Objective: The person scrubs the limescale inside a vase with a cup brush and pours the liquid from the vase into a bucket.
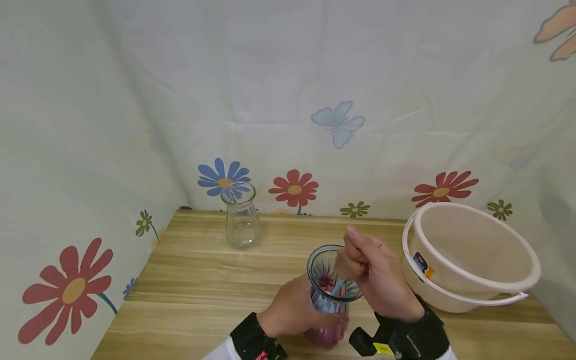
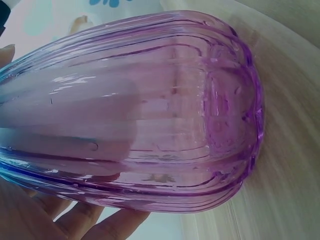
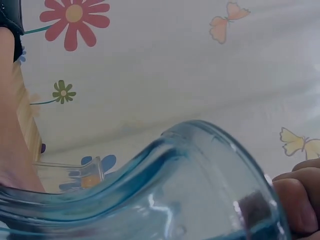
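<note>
A ribbed glass vase (image 1: pixel 330 335), blue at its flared rim and pink-purple toward the base, stands upright near the front of the table. My left hand (image 1: pixel 292 307) grips it around the side; in the left wrist view the fingers (image 2: pixel 117 225) curl beneath the pink glass (image 2: pixel 165 110). Over the mouth, my right hand (image 1: pixel 371 272) is curled in a fist round a thin light-blue stick (image 1: pixel 338 287) that slants down into the vase. What its lower end carries is hidden by the glass. The blue rim (image 3: pixel 200 127) and right fingers (image 3: pixel 297 200) show in the right wrist view.
A clear glass vase (image 1: pixel 243 227) stands at the back left of the wooden table (image 1: pixel 189 300). To the right, close to my right hand, is a cream bucket (image 1: pixel 443 287) with its handle lowered. A flower-printed cloth (image 1: pixel 270 100) hangs behind and at the sides.
</note>
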`<state>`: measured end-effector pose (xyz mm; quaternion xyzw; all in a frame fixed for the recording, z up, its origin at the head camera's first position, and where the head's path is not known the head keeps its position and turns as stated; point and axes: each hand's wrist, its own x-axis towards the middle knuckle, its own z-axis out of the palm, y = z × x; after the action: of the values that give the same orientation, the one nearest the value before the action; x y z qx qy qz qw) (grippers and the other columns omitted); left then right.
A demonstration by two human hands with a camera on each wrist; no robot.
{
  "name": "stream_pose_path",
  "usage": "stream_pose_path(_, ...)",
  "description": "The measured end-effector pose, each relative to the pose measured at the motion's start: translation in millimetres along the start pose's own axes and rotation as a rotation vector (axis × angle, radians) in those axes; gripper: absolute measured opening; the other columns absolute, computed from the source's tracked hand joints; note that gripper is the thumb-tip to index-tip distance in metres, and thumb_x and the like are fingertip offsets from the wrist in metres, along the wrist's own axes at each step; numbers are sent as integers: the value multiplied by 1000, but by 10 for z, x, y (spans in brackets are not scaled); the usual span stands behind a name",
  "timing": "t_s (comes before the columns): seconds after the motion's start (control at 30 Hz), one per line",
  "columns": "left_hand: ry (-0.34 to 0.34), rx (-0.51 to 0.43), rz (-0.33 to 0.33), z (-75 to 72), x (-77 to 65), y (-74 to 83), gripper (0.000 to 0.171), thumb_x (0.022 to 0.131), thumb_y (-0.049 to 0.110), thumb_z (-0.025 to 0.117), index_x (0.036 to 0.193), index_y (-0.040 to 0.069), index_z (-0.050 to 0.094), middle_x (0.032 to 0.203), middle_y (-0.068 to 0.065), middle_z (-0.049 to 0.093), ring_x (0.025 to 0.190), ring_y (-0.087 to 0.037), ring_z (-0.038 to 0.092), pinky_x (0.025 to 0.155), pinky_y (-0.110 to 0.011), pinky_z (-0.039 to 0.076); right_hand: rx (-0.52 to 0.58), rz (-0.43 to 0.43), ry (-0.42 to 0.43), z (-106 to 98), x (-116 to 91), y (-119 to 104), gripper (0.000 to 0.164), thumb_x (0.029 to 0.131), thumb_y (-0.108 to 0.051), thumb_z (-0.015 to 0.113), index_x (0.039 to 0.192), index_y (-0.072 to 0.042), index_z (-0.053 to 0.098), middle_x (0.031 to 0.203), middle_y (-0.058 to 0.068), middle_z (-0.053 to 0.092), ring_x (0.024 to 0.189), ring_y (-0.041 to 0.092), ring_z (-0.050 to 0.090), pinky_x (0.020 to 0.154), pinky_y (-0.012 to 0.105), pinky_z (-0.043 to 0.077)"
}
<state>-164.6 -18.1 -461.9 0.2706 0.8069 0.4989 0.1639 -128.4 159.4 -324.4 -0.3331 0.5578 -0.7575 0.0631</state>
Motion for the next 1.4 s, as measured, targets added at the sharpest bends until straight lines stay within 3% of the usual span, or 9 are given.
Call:
stream_pose_path(0.57, 3, -15, -46, 33, -4, -2, 73, 77, 55, 87, 136, 42, 46, 121, 18, 66, 103, -1, 63, 89, -29, 57, 42, -255, -6, 35, 105, -223, 46, 112, -6, 3, 71, -11, 25, 61, -2, 20, 49, 15, 19, 50, 32, 15)
stream_pose_path(0.93, 18, 28, -36, 32, -13, 32, 75, 76, 58, 86, 137, 42, 47, 123, 17, 66, 104, -1, 63, 89, -30, 57, 57, -282, 84, 64, 97, -291, 46, 113, -10, 6, 72, -12, 25, 60, -2, 19, 47, 15, 20, 50, 31, 14)
stream_pose_path(1.17, 24, 39, -27, 23, -17, 47, 75, 76, 57, 87, 137, 42, 45, 123, 18, 65, 105, -1, 62, 91, -28, 56, 67, -321, 39, 66, 77, -237, 47, 111, -7, 2, 71, -11, 25, 60, -3, 19, 47, 13, 20, 49, 28, 15)
stream_pose_path(1.4, 19, 22, -30, 21, -16, 17, 67, 77, 56, 86, 131, 39, 50, 116, 18, 66, 99, 0, 62, 88, -24, 54, 47, -203, 17, 69, 100, -19, 46, 113, -9, 6, 73, -12, 27, 60, -1, 20, 48, 16, 18, 50, 33, 14)
